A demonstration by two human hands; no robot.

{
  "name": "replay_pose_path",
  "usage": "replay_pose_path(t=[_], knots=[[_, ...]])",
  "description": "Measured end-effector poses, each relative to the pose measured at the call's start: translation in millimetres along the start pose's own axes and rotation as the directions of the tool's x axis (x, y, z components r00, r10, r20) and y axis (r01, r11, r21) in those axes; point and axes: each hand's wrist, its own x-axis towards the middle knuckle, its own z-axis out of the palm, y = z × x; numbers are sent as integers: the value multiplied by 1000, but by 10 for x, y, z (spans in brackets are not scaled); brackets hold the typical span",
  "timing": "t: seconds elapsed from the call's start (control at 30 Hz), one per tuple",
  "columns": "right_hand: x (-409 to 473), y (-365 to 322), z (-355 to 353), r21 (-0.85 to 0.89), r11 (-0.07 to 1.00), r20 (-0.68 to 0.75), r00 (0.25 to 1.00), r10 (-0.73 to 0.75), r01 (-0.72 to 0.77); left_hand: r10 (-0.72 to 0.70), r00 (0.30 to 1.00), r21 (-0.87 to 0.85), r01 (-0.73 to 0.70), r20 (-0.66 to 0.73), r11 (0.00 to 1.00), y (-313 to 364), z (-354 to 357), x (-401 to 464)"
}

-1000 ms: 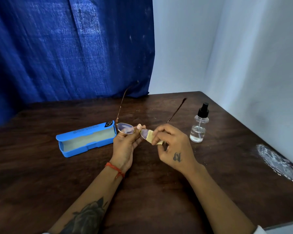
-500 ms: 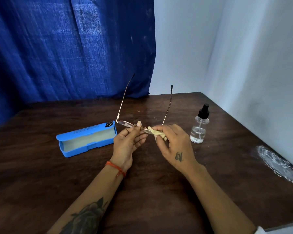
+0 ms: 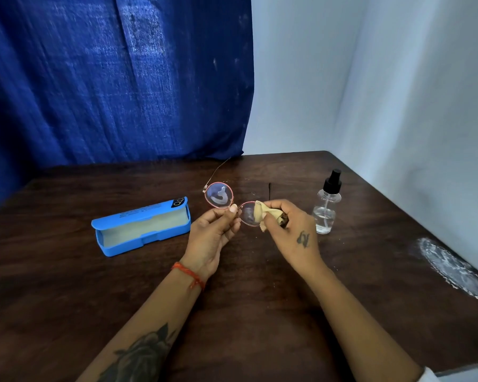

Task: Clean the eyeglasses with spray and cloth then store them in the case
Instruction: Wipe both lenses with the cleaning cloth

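Thin pink-rimmed eyeglasses (image 3: 219,195) with round lenses are held above the dark wooden table (image 3: 260,326), lenses tilted up toward me. My left hand (image 3: 214,232) pinches the frame at the bridge between thumb and fingers. My right hand (image 3: 290,230) presses a small beige cloth (image 3: 261,213) against the right lens, covering part of it. The temples point away from me. An open blue case (image 3: 141,226) with a pale lining lies to the left of my hands. A clear spray bottle (image 3: 326,208) with a black nozzle stands upright just right of my right hand.
A blue curtain (image 3: 116,78) hangs behind the table and white walls close the right side. A whitish smear (image 3: 453,267) marks the table near its right edge. The table's front right corner (image 3: 467,370) lies close to my right forearm.
The eyeglasses have been tipped so the lenses face up toward me and the temples have dropped from upright to pointing away. The cloth stays on the right lens.
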Motion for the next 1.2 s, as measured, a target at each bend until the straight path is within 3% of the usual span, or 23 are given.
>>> replay_pose_path(t=[0.13,0.23,0.3,0.37,0.47,0.57,0.77,1.03,1.2], knots=[[25,35,-7,129,972,108,977,182,-195,20,1000,74,-18,-23,997,-7,0,-11],[13,8,0,208,954,33,976,214,-217,52,998,118,-48,-34,992,-26,2,-22],[-6,-35,-13,112,993,-147,987,59,-43,60,997,124,-55,-40,991,-24,4,-23],[-21,-59,-14,-26,981,-245,951,-191,190,61,998,126,-56,-35,990,-20,10,-25],[-69,-59,34,-208,888,-146,885,-443,410,72,997,133,-68,-23,989,-26,13,-30],[-103,-37,90,-338,792,-22,837,-546,508,91,996,130,-87,-23,988,-40,9,-33],[-107,6,70,-280,770,78,813,-578,574,160,987,146,-160,13,976,-52,15,-41],[-69,-12,19,-227,865,-95,873,-478,448,182,983,204,-185,32,961,-58,27,-33],[-88,-35,71,-266,864,-51,888,-456,428,218,975,204,-224,51,953,-70,17,-32]])
